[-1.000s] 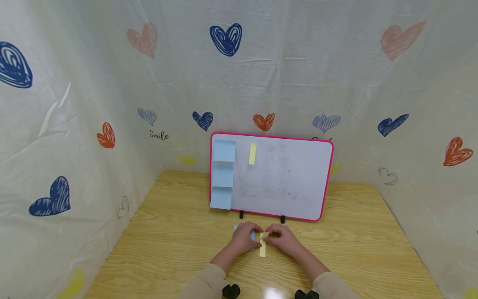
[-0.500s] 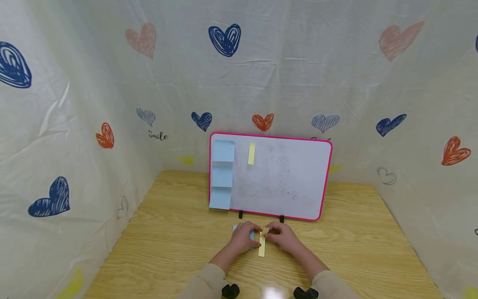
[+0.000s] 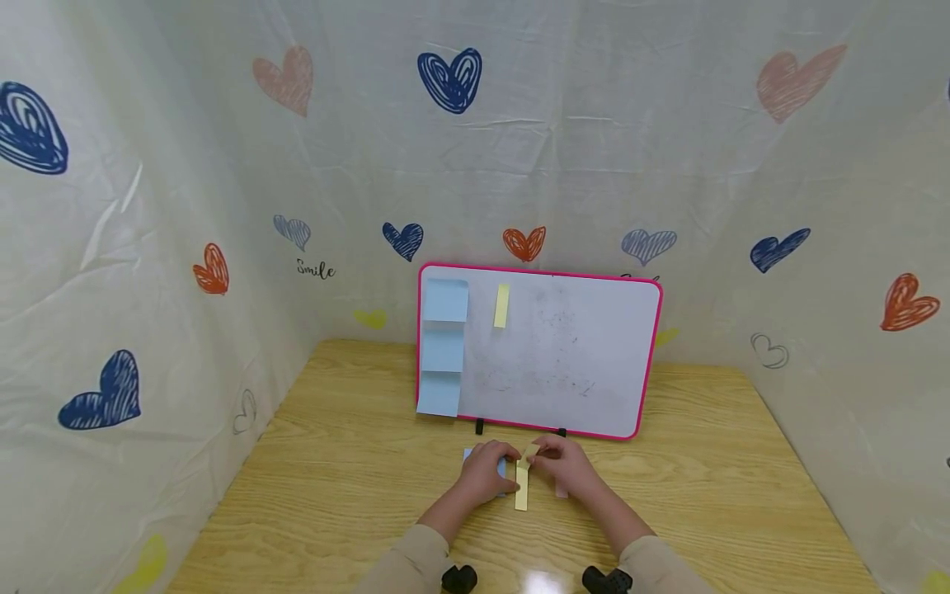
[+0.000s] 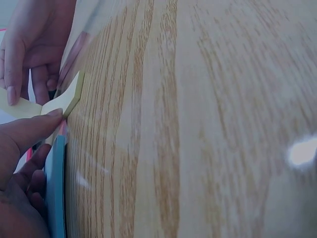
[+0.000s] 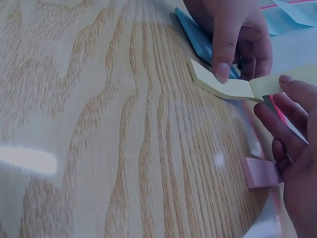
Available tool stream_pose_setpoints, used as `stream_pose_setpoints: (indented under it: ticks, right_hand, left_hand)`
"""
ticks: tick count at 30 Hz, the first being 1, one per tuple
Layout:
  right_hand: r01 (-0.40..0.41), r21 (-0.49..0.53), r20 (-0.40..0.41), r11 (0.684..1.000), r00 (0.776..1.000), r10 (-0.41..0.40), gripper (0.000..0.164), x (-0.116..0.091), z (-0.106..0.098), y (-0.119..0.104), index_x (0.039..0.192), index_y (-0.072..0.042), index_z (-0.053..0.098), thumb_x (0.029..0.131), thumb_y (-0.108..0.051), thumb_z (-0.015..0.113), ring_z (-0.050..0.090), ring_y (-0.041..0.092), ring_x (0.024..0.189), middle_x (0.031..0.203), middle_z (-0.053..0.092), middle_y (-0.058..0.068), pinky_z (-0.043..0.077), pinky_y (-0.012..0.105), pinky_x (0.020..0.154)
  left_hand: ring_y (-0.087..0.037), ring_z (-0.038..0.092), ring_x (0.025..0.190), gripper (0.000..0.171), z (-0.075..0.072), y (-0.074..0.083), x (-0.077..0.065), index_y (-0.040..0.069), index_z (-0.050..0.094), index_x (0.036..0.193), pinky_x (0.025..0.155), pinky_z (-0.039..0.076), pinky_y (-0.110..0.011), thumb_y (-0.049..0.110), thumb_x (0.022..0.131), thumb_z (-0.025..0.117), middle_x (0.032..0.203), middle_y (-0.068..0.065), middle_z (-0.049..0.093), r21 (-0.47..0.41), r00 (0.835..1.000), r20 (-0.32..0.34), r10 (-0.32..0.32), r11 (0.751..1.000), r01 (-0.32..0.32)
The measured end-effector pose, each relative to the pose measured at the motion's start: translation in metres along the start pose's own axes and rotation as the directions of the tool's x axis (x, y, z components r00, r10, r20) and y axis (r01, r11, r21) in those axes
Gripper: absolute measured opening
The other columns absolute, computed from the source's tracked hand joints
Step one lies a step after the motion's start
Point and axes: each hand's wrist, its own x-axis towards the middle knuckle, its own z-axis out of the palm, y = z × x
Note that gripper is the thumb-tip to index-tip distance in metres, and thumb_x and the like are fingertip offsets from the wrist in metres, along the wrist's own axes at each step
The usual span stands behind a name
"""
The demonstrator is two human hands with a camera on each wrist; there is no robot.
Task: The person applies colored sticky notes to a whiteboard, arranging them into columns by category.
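My left hand (image 3: 484, 473) holds down a narrow pad of yellow sticky notes (image 3: 522, 497), its thumb (image 5: 222, 72) pressing on the pad's face in the right wrist view. With thumb and finger my right hand (image 3: 570, 466) pinches the far end of the top yellow sticky note (image 3: 530, 452). That sheet bends up from the pad and is still joined to it at a crease. Beneath the left hand lies a blue sticky note pad (image 4: 58, 191), mostly covered in the head view. A pink sticky note pad (image 5: 262, 173) lies beside the right hand's fingers.
A pink-framed whiteboard (image 3: 557, 355) stands behind the hands on black feet (image 3: 479, 426). Several blue notes (image 3: 443, 346) line its left side, and one yellow strip (image 3: 501, 306) sticks nearby. The wooden table (image 3: 334, 478) meets a heart-printed cloth (image 3: 557, 165).
My right hand has moved slightly up and right, lifting the yellow sheet further from the pad. The pink pad now shows beneath it. My left hand stays in place.
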Motion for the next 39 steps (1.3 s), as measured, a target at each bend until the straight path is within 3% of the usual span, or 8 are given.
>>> stream_pose_setpoints:
  ticks: [12, 18, 23, 39]
  right_hand:
    - [-0.010, 0.026, -0.002, 1.000, 1.000, 0.010, 0.018, 0.0007, -0.0001, 0.0056, 0.102, 0.001, 0.069, 0.086, -0.008, 0.074, 0.063, 0.014, 0.076, 0.083, 0.064, 0.001, 0.050, 0.026, 0.066]
    - [-0.023, 0.190, 0.058, 0.982, 0.998, 0.012, 0.004, 0.0005, 0.0018, 0.0072, 0.092, 0.003, 0.062, 0.089, 0.004, 0.066, 0.070, 0.020, 0.074, 0.084, 0.071, 0.011, 0.055, 0.029, 0.070]
    - [-0.052, 0.283, 0.086, 0.958, 0.996, 0.029, 0.005, -0.0003, 0.0029, 0.0052, 0.091, 0.002, 0.060, 0.091, 0.007, 0.062, 0.071, 0.024, 0.078, 0.088, 0.070, 0.017, 0.056, 0.032, 0.074]
    - [-0.061, 0.276, 0.059, 0.959, 0.997, 0.046, 0.006, -0.0003, 0.0021, 0.0010, 0.094, 0.008, 0.061, 0.090, 0.006, 0.065, 0.071, 0.027, 0.081, 0.090, 0.071, 0.017, 0.056, 0.035, 0.078]
  left_hand:
    - [-0.023, 0.053, 0.104, 0.041, 0.0014, -0.0015, -0.0009, 0.017, 0.069, 0.107, 0.087, 0.044, -0.041, 0.019, 0.071, 0.088, 0.107, 0.004, 0.064, 0.000, 1.000, -0.005, 0.014, 1.000, -0.014]
    - [-0.023, 0.053, 0.104, 0.041, 0.0011, -0.0016, -0.0013, 0.017, 0.069, 0.107, 0.087, 0.044, -0.041, 0.019, 0.071, 0.088, 0.106, 0.004, 0.064, -0.007, 1.000, -0.003, 0.011, 1.000, -0.011]
    - [-0.023, 0.052, 0.103, 0.041, 0.0004, -0.0016, -0.0014, 0.016, 0.069, 0.107, 0.087, 0.044, -0.041, 0.018, 0.071, 0.088, 0.106, 0.003, 0.063, -0.010, 1.000, 0.000, 0.006, 1.000, -0.006]
    - [-0.023, 0.053, 0.103, 0.042, 0.0007, -0.0017, -0.0010, 0.016, 0.069, 0.107, 0.089, 0.043, -0.039, 0.018, 0.071, 0.089, 0.106, 0.004, 0.064, 0.001, 1.000, -0.005, 0.006, 1.000, -0.006]
